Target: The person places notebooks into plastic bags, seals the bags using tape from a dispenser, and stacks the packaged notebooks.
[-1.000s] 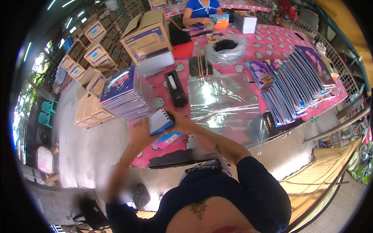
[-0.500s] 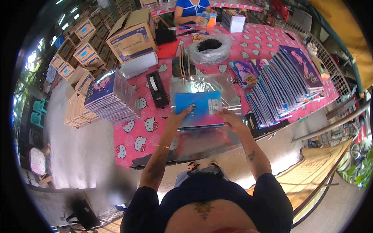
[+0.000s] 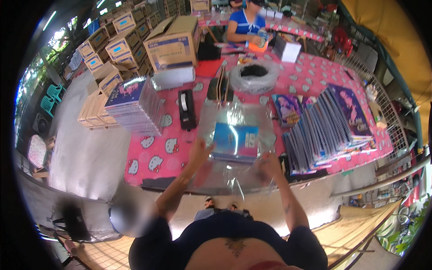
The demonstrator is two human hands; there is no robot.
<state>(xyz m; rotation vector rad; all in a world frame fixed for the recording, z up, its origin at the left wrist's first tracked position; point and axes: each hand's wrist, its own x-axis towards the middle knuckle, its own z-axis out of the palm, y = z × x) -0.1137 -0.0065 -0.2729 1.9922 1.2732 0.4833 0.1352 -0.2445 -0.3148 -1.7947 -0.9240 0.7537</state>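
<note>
A blue and pink spiral notebook (image 3: 235, 138) lies on the table with its coil toward me. Clear plastic sheeting (image 3: 208, 118) spreads around it, and glare across the cover suggests a layer lies over it. At the notebook's left edge, my left hand (image 3: 200, 152) has its fingers curled on the plastic, somewhat blurred. My right hand (image 3: 269, 165) pinches the sheeting by the notebook's lower right corner. A loose part of the plastic hangs toward the table's front edge.
Left stands a stack of notebooks (image 3: 134, 105) beside a black tape dispenser (image 3: 186, 110). On the right are rows of spiral notebooks (image 3: 320, 128). Beyond lie a plastic-wrapped bundle (image 3: 255, 77) and a large carton (image 3: 173, 45). Across the table, a person in blue (image 3: 246, 27) holds a small item.
My hands have let go of the notebook, moved apart, and taken the plastic at its sides. Glare now crosses the notebook's cover. The view has tilted up, showing more of the far side.
</note>
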